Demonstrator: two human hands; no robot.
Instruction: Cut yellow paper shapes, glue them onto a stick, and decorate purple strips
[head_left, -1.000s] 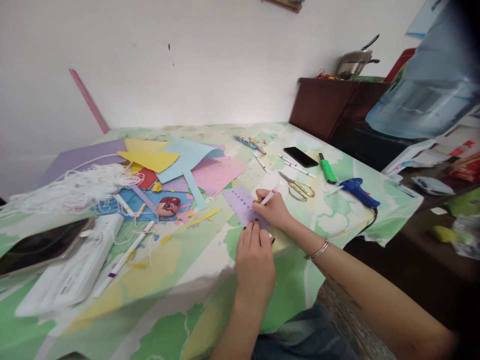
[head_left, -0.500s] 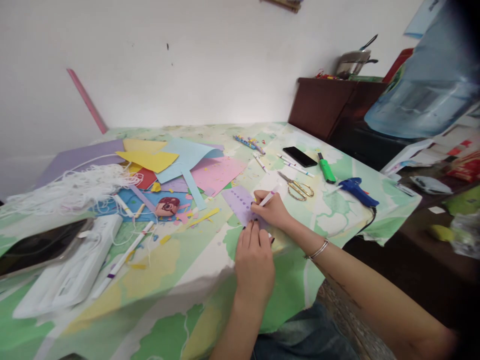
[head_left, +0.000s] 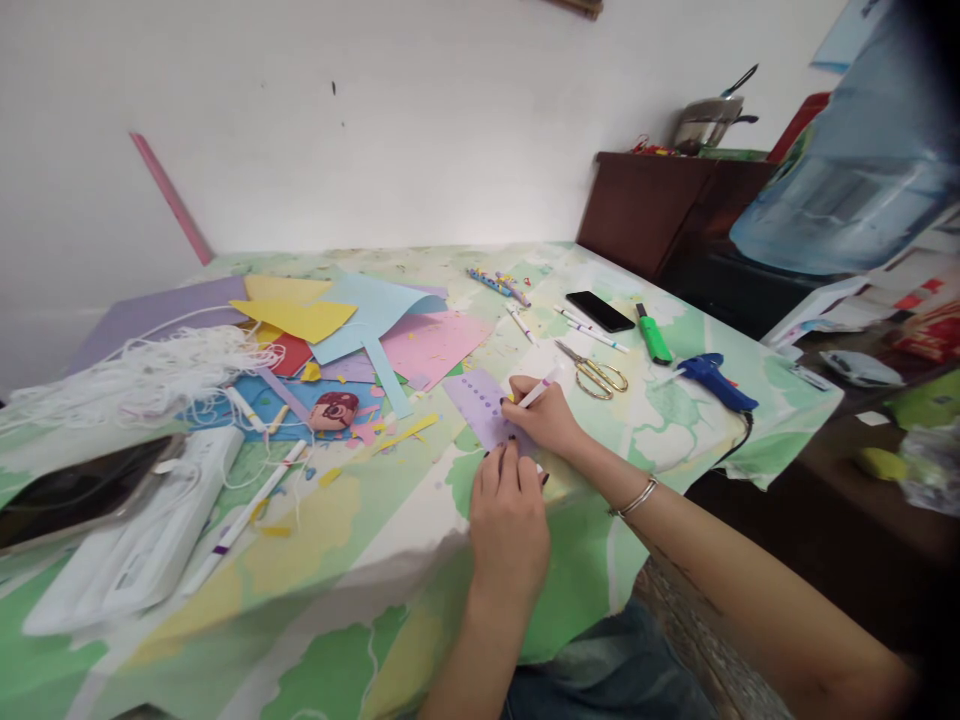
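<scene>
Barely anything's moved since earlier. Right hand (head_left: pixel 547 415) pinches a white marker (head_left: pixel 538 391); left hand (head_left: pixel 511 515) rests on purple paper (head_left: pixel 472 402), can't tell its grip.

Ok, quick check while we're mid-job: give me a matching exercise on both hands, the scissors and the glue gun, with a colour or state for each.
1. Right hand
2. Scissors
3. Left hand
4. Glue gun

A. Blue, with a black cord
B. Resting on the dotted paper, without a pen
C. Gold-handled
D. Gripping a white pen

Pairs: 1-D, 2-C, 3-B, 4-A
</scene>
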